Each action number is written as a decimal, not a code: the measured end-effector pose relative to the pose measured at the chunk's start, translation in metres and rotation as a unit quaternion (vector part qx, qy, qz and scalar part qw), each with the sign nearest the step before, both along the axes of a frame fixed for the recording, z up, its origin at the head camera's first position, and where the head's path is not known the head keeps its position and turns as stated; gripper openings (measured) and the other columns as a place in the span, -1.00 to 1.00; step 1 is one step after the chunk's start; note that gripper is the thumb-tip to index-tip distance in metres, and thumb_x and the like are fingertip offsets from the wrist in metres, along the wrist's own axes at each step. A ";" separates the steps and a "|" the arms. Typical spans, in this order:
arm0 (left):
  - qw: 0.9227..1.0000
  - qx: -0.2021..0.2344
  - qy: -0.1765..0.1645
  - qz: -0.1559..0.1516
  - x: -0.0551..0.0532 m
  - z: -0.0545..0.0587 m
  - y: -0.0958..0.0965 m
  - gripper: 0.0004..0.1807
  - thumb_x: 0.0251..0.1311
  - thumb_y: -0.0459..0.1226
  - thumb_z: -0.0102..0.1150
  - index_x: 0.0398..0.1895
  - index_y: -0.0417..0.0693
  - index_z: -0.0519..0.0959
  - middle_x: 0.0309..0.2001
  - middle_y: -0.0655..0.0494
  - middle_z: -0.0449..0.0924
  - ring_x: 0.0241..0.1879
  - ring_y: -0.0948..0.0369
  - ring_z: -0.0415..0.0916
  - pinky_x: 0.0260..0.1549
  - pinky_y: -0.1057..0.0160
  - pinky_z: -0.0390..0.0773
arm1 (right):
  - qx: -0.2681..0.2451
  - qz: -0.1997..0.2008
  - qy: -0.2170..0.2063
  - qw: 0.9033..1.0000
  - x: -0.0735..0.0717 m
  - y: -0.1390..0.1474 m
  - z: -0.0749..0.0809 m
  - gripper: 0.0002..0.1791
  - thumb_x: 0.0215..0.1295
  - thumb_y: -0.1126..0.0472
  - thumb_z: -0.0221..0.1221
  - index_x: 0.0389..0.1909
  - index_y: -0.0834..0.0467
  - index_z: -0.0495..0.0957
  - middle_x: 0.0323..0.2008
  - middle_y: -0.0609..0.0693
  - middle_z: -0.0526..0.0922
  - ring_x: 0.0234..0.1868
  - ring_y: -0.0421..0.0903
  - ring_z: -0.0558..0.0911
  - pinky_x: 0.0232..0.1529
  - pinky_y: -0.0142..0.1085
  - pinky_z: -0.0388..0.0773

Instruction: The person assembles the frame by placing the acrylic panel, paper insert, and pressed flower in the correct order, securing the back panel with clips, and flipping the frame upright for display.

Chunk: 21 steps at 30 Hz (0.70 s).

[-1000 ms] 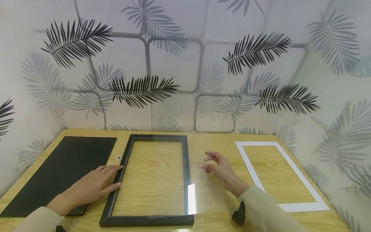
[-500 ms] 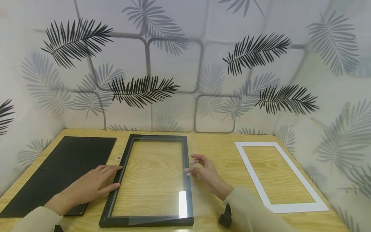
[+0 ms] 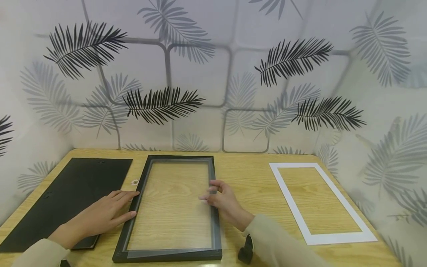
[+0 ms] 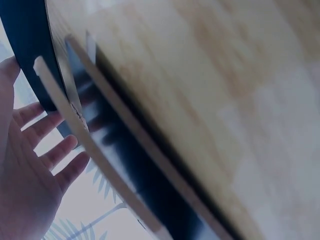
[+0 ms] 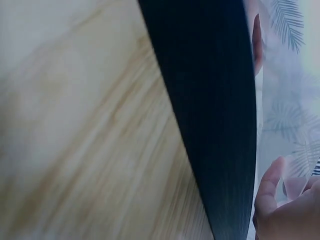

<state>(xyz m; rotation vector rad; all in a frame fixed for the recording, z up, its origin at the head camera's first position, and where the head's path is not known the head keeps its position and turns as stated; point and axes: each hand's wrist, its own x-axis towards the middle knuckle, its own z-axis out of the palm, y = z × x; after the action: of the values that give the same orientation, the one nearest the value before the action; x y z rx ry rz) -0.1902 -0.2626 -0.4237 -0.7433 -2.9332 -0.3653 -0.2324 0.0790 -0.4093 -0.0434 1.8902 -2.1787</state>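
Note:
A black picture frame [image 3: 122, 237] lies flat on the table. My left hand [image 3: 96, 217] rests against its left side, fingers extended and thumb spread; the left wrist view shows this hand [image 4: 30, 165] beside the frame's edge. Over the frame is a clear sheet [image 3: 173, 222], its lower edge showing across the bottom rail. My right hand [image 3: 227, 205] reaches over the right rail and pinches the sheet between thumb and fingers. In the right wrist view this hand [image 5: 290, 215] is partly cut off, behind the frame's dark outer side [image 5: 210, 100].
A black backing board [image 3: 70, 196] lies at the left, partly under my left forearm. To the right lies a white mat border [image 3: 291, 204]. A small flower-like spot [image 3: 135, 182] sits left of the frame. Leaf-patterned curtain [image 3: 200, 85] encloses the table's back and sides.
My right hand has moved left with the clear sheet, from right of the frame to over its right rail. The sheet now lines up more closely with the frame. My left hand stays put.

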 end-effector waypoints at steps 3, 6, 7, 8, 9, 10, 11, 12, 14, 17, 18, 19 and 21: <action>1.000 -0.004 0.006 -0.002 0.000 0.000 0.000 -0.33 0.22 0.16 -0.09 0.30 0.01 0.26 0.15 0.06 0.42 0.13 0.02 0.35 0.00 -0.10 0.39 | 0.006 0.005 0.000 1.000 0.001 -0.004 0.001 -0.42 0.10 0.64 -0.03 0.20 0.45 0.12 -0.14 0.15 0.34 -0.34 -0.16 0.65 -0.22 -0.36 0.59; 1.000 -0.007 0.005 -0.003 0.000 0.001 0.000 -0.33 0.22 0.16 -0.09 0.30 0.01 0.26 0.15 0.05 0.42 0.14 0.01 0.34 0.00 -0.10 0.39 | 0.004 0.010 -0.001 1.000 0.001 -0.008 0.000 -0.41 0.09 0.64 -0.04 0.20 0.45 0.11 -0.11 0.19 0.32 -0.30 -0.10 0.66 -0.19 -0.34 0.59; 1.000 -0.009 0.004 -0.003 0.000 0.002 0.000 -0.33 0.22 0.17 -0.09 0.30 0.01 0.26 0.15 0.05 0.41 0.14 0.00 0.34 0.00 -0.11 0.39 | 0.003 0.011 -0.001 1.000 0.002 -0.008 0.000 -0.40 0.08 0.64 -0.04 0.20 0.45 0.11 -0.11 0.19 0.32 -0.29 -0.09 0.66 -0.18 -0.34 0.59; 1.000 -0.010 0.003 -0.004 0.000 0.002 0.000 -0.33 0.22 0.17 -0.09 0.30 0.01 0.26 0.16 0.04 0.41 0.14 0.00 0.34 0.00 -0.11 0.38 | 0.001 0.013 0.000 1.000 0.002 -0.009 -0.001 -0.40 0.08 0.65 -0.04 0.20 0.45 0.10 -0.11 0.20 0.32 -0.28 -0.06 0.66 -0.17 -0.33 0.59; 1.000 -0.011 0.002 -0.004 0.001 0.003 0.000 -0.32 0.22 0.17 -0.09 0.30 0.01 0.26 0.16 0.04 0.41 0.15 -0.01 0.33 0.01 -0.12 0.38 | -0.005 0.014 0.005 1.000 0.002 -0.010 -0.002 -0.40 0.06 0.65 -0.04 0.19 0.46 0.10 -0.14 0.19 0.32 -0.27 -0.04 0.66 -0.18 -0.33 0.59; 1.000 -0.011 0.002 -0.004 0.001 0.003 0.000 -0.33 0.22 0.16 -0.09 0.30 0.01 0.26 0.16 0.04 0.41 0.15 -0.01 0.33 0.01 -0.12 0.38 | -0.006 0.013 0.005 1.000 0.003 -0.011 -0.002 -0.41 0.06 0.64 -0.04 0.18 0.46 0.11 -0.16 0.17 0.32 -0.27 -0.04 0.66 -0.18 -0.34 0.59; 1.000 -0.012 0.002 -0.005 0.001 0.003 0.000 -0.33 0.22 0.16 -0.09 0.30 0.00 0.26 0.16 0.04 0.40 0.15 -0.01 0.33 0.01 -0.12 0.38 | -0.006 0.013 0.006 1.000 0.003 -0.011 -0.002 -0.40 0.06 0.64 -0.03 0.18 0.46 0.11 -0.17 0.16 0.32 -0.26 -0.04 0.66 -0.18 -0.34 0.59; 1.000 -0.012 0.002 -0.005 0.001 0.003 0.000 -0.33 0.22 0.16 -0.08 0.30 0.00 0.26 0.16 0.04 0.40 0.15 -0.01 0.32 0.01 -0.12 0.38 | -0.006 0.013 0.007 1.000 0.003 -0.012 -0.003 -0.40 0.06 0.64 -0.03 0.19 0.46 0.10 -0.18 0.15 0.32 -0.27 -0.05 0.66 -0.18 -0.34 0.59; 1.000 -0.011 0.001 -0.007 0.001 0.003 0.000 -0.33 0.22 0.15 -0.08 0.30 0.00 0.26 0.17 0.04 0.40 0.16 -0.02 0.32 0.01 -0.13 0.37 | -0.004 0.010 0.001 1.000 0.003 -0.013 -0.004 -0.40 0.06 0.64 -0.04 0.19 0.45 0.10 -0.18 0.14 0.32 -0.29 -0.07 0.66 -0.18 -0.34 0.59; 1.000 -0.009 0.000 -0.009 0.001 0.003 -0.001 -0.34 0.23 0.15 -0.08 0.30 0.01 0.25 0.18 0.04 0.39 0.17 -0.02 0.31 0.01 -0.14 0.37 | 0.004 0.000 -0.014 1.000 0.001 -0.015 -0.005 -0.39 0.08 0.64 -0.04 0.22 0.42 0.11 -0.15 0.15 0.32 -0.31 -0.12 0.65 -0.18 -0.34 0.59; 1.000 -0.008 0.000 -0.010 0.001 0.003 -0.001 -0.34 0.23 0.14 -0.08 0.31 0.01 0.25 0.18 0.04 0.39 0.17 -0.02 0.31 0.02 -0.14 0.37 | 0.005 -0.002 -0.017 1.000 0.001 -0.015 -0.005 -0.39 0.08 0.64 -0.05 0.22 0.42 0.11 -0.15 0.16 0.32 -0.32 -0.13 0.65 -0.18 -0.34 0.59; 1.000 -0.007 0.001 -0.010 0.001 0.003 -0.001 -0.34 0.23 0.14 -0.08 0.31 0.01 0.25 0.18 0.03 0.38 0.17 -0.03 0.31 0.02 -0.14 0.37 | 0.007 -0.005 -0.022 1.000 0.001 -0.015 -0.004 -0.39 0.09 0.64 -0.05 0.22 0.41 0.11 -0.14 0.16 0.32 -0.33 -0.13 0.65 -0.19 -0.35 0.59; 1.000 -0.006 0.005 -0.012 0.001 0.003 -0.001 -0.35 0.23 0.14 -0.08 0.31 0.01 0.26 0.18 0.04 0.39 0.17 -0.02 0.31 0.02 -0.13 0.37 | 0.007 -0.009 -0.024 1.000 0.001 -0.016 -0.003 -0.39 0.09 0.64 -0.05 0.23 0.41 0.11 -0.13 0.17 0.32 -0.34 -0.14 0.65 -0.20 -0.35 0.59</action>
<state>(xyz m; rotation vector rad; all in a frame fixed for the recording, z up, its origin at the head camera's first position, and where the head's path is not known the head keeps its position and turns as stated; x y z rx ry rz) -0.1894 -0.2634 -0.4212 -0.7809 -2.9217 -0.3444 -0.2311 0.0634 -0.4125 0.0286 1.8875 -2.1576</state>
